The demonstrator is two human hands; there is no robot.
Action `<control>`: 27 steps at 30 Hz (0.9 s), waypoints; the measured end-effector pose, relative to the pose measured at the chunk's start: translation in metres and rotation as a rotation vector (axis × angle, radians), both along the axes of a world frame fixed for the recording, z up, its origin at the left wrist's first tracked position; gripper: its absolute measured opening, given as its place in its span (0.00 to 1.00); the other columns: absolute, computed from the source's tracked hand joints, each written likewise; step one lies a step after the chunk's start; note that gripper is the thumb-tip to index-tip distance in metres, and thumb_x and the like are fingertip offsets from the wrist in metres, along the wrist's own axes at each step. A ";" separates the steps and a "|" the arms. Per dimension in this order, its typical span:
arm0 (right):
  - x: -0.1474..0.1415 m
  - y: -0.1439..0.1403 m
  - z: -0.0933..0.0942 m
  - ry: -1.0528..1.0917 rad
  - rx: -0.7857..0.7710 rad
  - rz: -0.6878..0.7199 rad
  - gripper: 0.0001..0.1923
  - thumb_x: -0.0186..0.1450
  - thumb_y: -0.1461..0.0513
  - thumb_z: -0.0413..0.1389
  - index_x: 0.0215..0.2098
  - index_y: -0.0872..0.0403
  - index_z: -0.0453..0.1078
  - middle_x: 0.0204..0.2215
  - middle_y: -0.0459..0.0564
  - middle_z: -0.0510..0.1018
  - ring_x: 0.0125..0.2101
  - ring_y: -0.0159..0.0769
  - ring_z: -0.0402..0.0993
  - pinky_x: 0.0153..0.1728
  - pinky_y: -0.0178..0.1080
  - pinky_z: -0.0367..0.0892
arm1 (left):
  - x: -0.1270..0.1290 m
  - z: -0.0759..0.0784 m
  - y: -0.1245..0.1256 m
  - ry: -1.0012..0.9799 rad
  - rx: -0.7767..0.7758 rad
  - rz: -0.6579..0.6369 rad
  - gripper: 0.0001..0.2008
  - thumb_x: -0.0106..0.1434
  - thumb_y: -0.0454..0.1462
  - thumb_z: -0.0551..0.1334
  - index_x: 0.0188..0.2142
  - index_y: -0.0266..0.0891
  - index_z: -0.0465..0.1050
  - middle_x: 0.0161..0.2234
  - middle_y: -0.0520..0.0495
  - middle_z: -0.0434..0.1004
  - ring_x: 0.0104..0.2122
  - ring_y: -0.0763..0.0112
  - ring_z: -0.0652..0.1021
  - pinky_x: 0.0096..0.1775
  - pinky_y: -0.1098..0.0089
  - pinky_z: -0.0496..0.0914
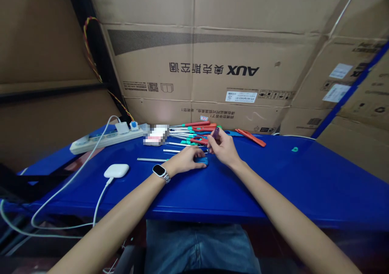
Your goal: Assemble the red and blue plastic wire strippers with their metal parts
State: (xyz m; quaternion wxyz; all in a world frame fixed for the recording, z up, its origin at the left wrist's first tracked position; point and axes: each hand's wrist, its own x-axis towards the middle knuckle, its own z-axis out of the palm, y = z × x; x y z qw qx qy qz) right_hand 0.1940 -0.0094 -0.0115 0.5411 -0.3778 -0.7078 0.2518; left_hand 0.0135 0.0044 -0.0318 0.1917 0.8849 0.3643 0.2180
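My left hand point(188, 160), with a watch on its wrist, is closed around the blue handle of a long-necked lighter point(202, 160). The lighter's metal tube points left, flat over the table. My right hand point(223, 146) pinches a dark purple object point(216, 133) just above and to the right of that handle. Its lower part is hidden by my fingers, so its kind is unclear. Behind both hands lies a pile of similar lighters point(197, 129) with red, green and blue handles and silver tubes. One red-handled lighter point(199, 141) lies close to my right fingertips.
A white power strip point(105, 140) with plugs stands back left, beside a blurred-out rectangular object point(156, 135). A white charging case point(116, 170) trails a cable. An orange-red piece point(251, 138) and a small green piece point(294, 149) lie right. Cardboard point(212, 47) walls the blue table point(273, 177).
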 end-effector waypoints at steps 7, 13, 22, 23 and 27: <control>0.001 0.002 -0.003 -0.006 -0.010 0.011 0.11 0.66 0.53 0.54 0.32 0.51 0.60 0.22 0.44 0.74 0.19 0.33 0.71 0.22 0.36 0.68 | 0.000 -0.002 0.000 -0.012 -0.015 0.002 0.18 0.56 0.45 0.68 0.42 0.36 0.76 0.39 0.44 0.79 0.38 0.61 0.76 0.42 0.65 0.70; 0.001 0.003 -0.005 -0.064 0.006 0.003 0.10 0.67 0.54 0.52 0.31 0.51 0.61 0.23 0.44 0.74 0.21 0.34 0.72 0.23 0.36 0.68 | -0.001 -0.002 0.002 -0.011 -0.003 -0.006 0.17 0.56 0.46 0.68 0.40 0.36 0.76 0.37 0.44 0.79 0.37 0.62 0.77 0.40 0.66 0.70; 0.002 0.002 -0.004 -0.130 0.003 0.024 0.12 0.66 0.53 0.54 0.30 0.49 0.59 0.21 0.43 0.72 0.20 0.33 0.70 0.21 0.35 0.66 | -0.001 -0.001 -0.001 -0.003 0.034 0.013 0.18 0.56 0.48 0.68 0.40 0.38 0.77 0.37 0.44 0.80 0.37 0.61 0.77 0.40 0.66 0.71; 0.002 0.002 -0.004 -0.131 -0.002 0.029 0.13 0.66 0.52 0.54 0.30 0.49 0.59 0.21 0.43 0.72 0.19 0.33 0.69 0.21 0.35 0.66 | -0.002 -0.001 -0.002 -0.001 0.046 0.018 0.18 0.56 0.48 0.68 0.40 0.39 0.77 0.38 0.44 0.80 0.38 0.60 0.77 0.40 0.66 0.71; 0.000 0.001 -0.003 -0.104 -0.027 0.059 0.13 0.65 0.51 0.55 0.32 0.50 0.61 0.22 0.44 0.74 0.19 0.33 0.71 0.21 0.35 0.67 | -0.007 0.010 -0.005 -0.128 0.132 0.032 0.13 0.60 0.44 0.63 0.40 0.39 0.77 0.39 0.44 0.79 0.39 0.61 0.77 0.42 0.64 0.70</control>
